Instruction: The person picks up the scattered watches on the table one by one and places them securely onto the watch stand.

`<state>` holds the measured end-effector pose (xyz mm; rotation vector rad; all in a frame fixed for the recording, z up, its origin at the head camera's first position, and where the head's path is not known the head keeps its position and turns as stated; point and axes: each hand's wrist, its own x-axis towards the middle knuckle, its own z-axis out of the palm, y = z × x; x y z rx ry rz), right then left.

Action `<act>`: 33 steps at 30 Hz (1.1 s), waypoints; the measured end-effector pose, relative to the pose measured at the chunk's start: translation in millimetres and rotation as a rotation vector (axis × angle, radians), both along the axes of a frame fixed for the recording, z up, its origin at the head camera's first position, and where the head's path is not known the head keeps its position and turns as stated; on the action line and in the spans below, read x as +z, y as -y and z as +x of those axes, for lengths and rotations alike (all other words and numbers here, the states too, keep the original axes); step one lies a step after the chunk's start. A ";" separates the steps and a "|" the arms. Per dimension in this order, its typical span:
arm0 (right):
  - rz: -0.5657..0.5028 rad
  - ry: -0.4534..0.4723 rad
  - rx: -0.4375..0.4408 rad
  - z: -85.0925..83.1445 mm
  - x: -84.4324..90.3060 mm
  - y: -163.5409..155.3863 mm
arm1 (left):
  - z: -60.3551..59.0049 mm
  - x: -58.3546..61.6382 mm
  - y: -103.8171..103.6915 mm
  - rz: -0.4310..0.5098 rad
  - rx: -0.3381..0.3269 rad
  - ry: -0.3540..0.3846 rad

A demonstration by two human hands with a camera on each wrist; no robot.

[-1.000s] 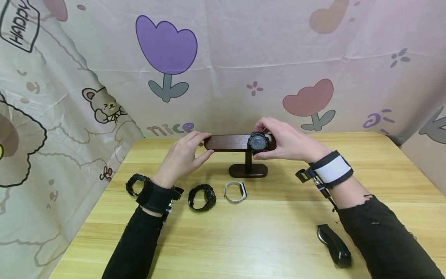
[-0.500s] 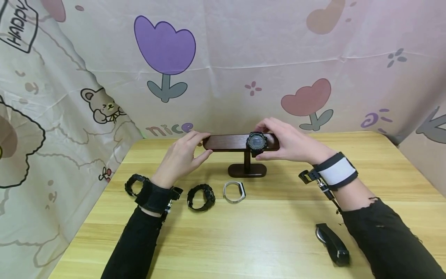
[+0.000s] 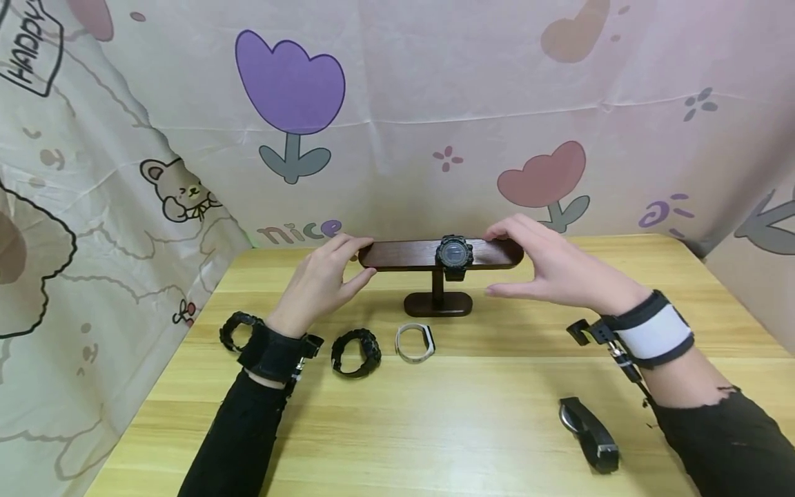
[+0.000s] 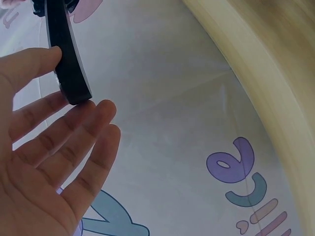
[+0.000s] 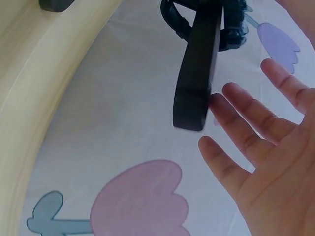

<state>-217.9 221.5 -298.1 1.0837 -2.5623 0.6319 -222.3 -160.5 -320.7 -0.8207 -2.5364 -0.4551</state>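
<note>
A dark wooden watch stand [image 3: 397,257] with a long crossbar stands towards the back of the table. A black digital watch [image 3: 454,254] is wrapped around the bar just right of its post. My left hand [image 3: 318,284] pinches the bar's left end between thumb and fingers; the left wrist view shows the thumb on one side of the bar [image 4: 69,64]. At the opposite end my right hand [image 3: 559,269] is spread, thumb held apart below the bar. One of its fingertips is right at the bar's edge [image 5: 194,93] in the right wrist view.
Before the stand lie a black watch [image 3: 373,353] and a white fitness band [image 3: 428,342]. Another black watch [image 3: 228,333] is partly hidden behind the left wrist. A black-strapped watch [image 3: 591,435] lies at front right on the wooden table [image 3: 435,428]. A printed cloth [image 3: 397,179] hangs behind.
My right hand has let go of the black watch and slid right along the bar, its fingers and thumb opening. The watch stays on the bar; the left hand keeps its place.
</note>
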 end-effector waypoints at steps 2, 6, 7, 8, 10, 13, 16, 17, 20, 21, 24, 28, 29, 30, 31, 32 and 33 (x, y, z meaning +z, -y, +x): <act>0.002 -0.015 0.004 6.8 -0.8 -4.7 | 0.7 -0.8 0.4 -0.002 -0.002 -0.004; 0.010 -0.026 0.003 20.7 -1.8 -12.6 | 2.2 -1.7 0.6 -0.003 -0.005 -0.017; 0.014 -0.023 0.002 24.0 -1.9 -14.1 | 2.6 -1.4 0.4 -0.002 -0.006 -0.020; 0.019 -0.017 -0.004 27.3 -2.1 -15.6 | 3.1 -0.9 0.1 -0.001 -0.006 -0.024; 0.035 -0.004 -0.020 34.0 -2.6 -18.3 | 4.3 0.6 -0.6 -0.002 -0.006 -0.029; 0.063 0.012 -0.039 43.4 -4.7 -23.4 | 5.9 3.2 -2.0 -0.003 -0.005 -0.033; 0.089 0.005 -0.043 51.8 -9.3 -29.5 | 7.3 5.1 -3.1 -0.005 -0.008 -0.038; 0.097 -0.004 -0.038 54.5 -11.5 -31.5 | 7.5 5.5 -3.3 -0.007 -0.010 -0.041; 0.117 -0.010 -0.029 62.8 -19.4 -37.0 | 8.4 6.5 -4.0 -0.013 -0.010 -0.049; 0.124 -0.004 -0.027 65.8 -21.9 -38.8 | 8.5 6.7 -4.2 -0.015 -0.010 -0.052; 0.155 0.055 -0.058 75.1 -26.8 -44.6 | 9.2 7.0 -4.6 -0.020 -0.010 -0.061; 0.193 0.127 -0.121 85.6 -28.1 -52.7 | 9.8 6.6 -4.6 -0.025 -0.008 -0.073; 0.205 0.134 -0.132 87.9 -28.2 -54.5 | 9.9 6.5 -4.6 -0.026 -0.007 -0.075; 0.215 0.141 -0.140 90.5 -28.8 -56.3 | 9.9 6.5 -4.6 -0.027 -0.007 -0.078; 0.225 0.148 -0.146 93.2 -29.9 -58.1 | 10.0 6.5 -4.6 -0.026 -0.007 -0.080; 0.236 0.155 -0.153 96.4 -31.4 -59.8 | 10.0 6.6 -4.8 -0.026 -0.008 -0.082; 0.248 0.164 -0.157 99.5 -33.4 -61.7 | 10.0 6.7 -5.0 -0.026 -0.009 -0.082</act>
